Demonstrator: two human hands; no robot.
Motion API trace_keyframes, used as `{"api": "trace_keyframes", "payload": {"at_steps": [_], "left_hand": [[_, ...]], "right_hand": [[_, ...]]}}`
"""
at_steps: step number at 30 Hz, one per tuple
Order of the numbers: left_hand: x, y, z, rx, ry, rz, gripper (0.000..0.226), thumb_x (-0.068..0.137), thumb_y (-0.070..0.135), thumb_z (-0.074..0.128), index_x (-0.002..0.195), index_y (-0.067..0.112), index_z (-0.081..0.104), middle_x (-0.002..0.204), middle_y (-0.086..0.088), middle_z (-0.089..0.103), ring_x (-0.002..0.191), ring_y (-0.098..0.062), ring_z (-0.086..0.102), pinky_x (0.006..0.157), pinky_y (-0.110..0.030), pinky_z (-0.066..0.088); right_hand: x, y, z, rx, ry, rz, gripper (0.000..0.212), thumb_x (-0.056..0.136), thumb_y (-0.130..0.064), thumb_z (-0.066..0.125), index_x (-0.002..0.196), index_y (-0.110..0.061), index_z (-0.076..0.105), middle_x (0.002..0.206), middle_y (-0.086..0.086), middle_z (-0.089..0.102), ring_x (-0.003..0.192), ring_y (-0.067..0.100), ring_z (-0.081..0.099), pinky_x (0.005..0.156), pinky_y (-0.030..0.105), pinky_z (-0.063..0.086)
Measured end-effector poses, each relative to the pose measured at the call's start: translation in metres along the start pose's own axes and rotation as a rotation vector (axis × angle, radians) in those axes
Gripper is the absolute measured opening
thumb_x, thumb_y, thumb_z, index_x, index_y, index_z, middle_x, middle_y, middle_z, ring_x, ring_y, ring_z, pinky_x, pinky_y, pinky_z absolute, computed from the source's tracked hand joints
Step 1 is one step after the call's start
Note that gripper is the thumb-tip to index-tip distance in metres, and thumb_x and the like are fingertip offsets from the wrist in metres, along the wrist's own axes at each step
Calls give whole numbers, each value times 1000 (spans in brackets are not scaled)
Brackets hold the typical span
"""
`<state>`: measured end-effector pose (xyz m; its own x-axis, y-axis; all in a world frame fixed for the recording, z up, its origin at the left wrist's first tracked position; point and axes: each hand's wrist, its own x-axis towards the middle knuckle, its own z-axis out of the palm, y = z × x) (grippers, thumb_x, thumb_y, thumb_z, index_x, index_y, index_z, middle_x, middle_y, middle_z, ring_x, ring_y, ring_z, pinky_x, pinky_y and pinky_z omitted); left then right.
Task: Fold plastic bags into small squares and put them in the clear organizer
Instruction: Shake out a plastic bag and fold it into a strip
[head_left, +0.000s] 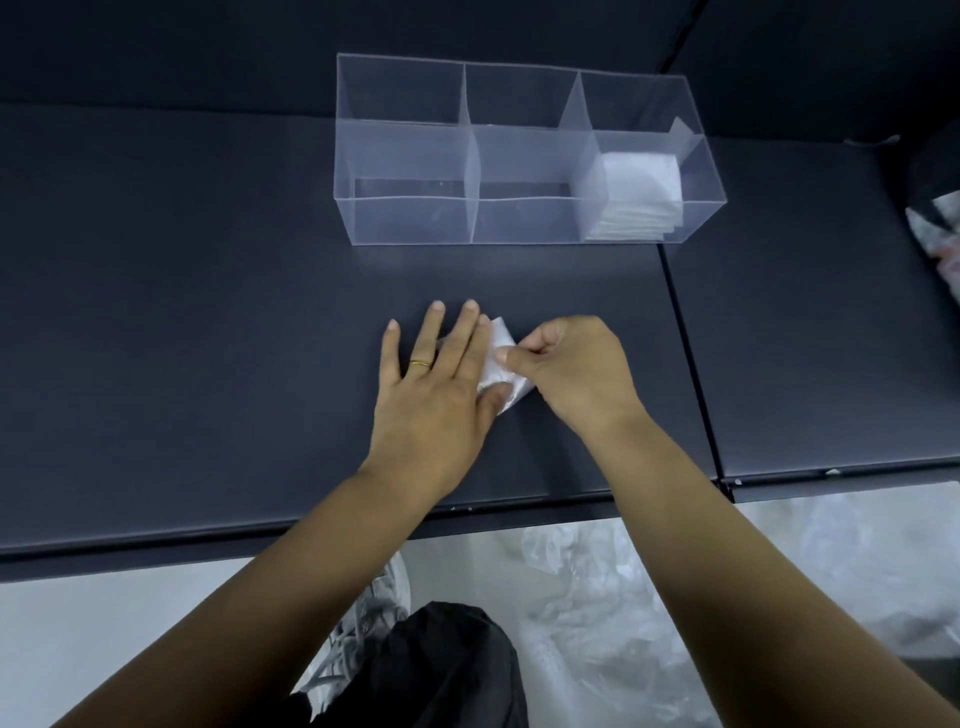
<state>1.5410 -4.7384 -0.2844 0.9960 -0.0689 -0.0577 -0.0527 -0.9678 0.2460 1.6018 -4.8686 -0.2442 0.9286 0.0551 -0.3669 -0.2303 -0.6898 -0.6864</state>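
A small, partly folded white plastic bag (500, 364) lies on the dark table between my hands. My left hand (434, 387) lies flat on its left part with fingers straight and spread, the thumb touching the bag's lower edge. My right hand (569, 371) has curled fingers and pinches the bag's right edge between thumb and forefinger. Behind them stands the clear organizer (415, 221) with three compartments in the front row. Its front right compartment holds a stack of folded white bags (641, 192).
The dark table (208, 322) has a seam running down its right side. Loose crumpled plastic bags (597, 597) lie on the floor below the table's front edge. More crumpled plastic (940, 234) sits at the right border.
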Motion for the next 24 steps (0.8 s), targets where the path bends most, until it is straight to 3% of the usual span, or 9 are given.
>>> {"api": "trace_keyframes", "payload": {"at_steps": [3,7,9,11,14,17,21,24], "left_hand": [[-1,-2,4,76,-39,-72,73,92,58,-1,152,17,-7,162,3,-8,148,-20,-12,116,-50,-13],[-4,1,6,93,-45,-119,80,87,62,-13,149,11,-15,161,-4,-12,147,-22,-15,116,-51,-12],[-5,2,6,102,-54,-148,85,85,65,-15,148,9,-16,161,-7,-13,147,-22,-16,116,-52,-11],[-6,2,5,105,-60,-175,90,83,68,-15,150,7,-12,161,-8,-11,147,-23,-14,117,-52,-9],[-7,3,5,112,-60,-195,93,83,71,-13,150,7,-11,161,-9,-11,147,-23,-13,117,-54,-7],[-7,2,5,109,-60,-204,94,81,72,-12,149,7,-15,160,-8,-14,147,-23,-15,116,-55,-7],[-7,2,7,90,-52,-214,95,79,74,-12,145,7,-23,160,-9,-17,147,-24,-17,116,-56,-8],[-6,1,6,81,-63,-214,96,78,75,-11,144,7,-24,159,-9,-18,146,-24,-19,115,-56,-10]], "right_hand": [[-9,1,-1,17,-22,-23,15,82,-32,72,83,-17,74,77,-5,71,75,11,67,75,37,56],[-19,12,-7,-51,-84,-61,10,82,-35,73,78,-25,71,93,-9,58,82,1,56,68,12,40],[-19,15,-7,-101,-59,-59,12,84,-34,71,81,-23,71,98,-8,53,84,0,52,67,9,37],[-17,15,-3,-152,-14,-42,17,84,-35,71,82,-17,71,99,-6,53,83,3,53,67,11,39],[-11,11,4,-200,45,-7,22,81,-37,73,76,-16,67,96,-4,58,78,8,57,66,25,48],[-10,10,9,-291,139,7,24,83,-37,71,76,-19,57,91,-2,60,77,16,58,60,29,44],[-20,23,13,-290,353,-124,13,93,-26,60,92,-14,56,87,-3,52,78,17,51,78,38,45],[-28,30,16,-259,361,-178,11,94,-26,57,95,-17,62,91,-3,54,88,17,52,82,30,35]]}}
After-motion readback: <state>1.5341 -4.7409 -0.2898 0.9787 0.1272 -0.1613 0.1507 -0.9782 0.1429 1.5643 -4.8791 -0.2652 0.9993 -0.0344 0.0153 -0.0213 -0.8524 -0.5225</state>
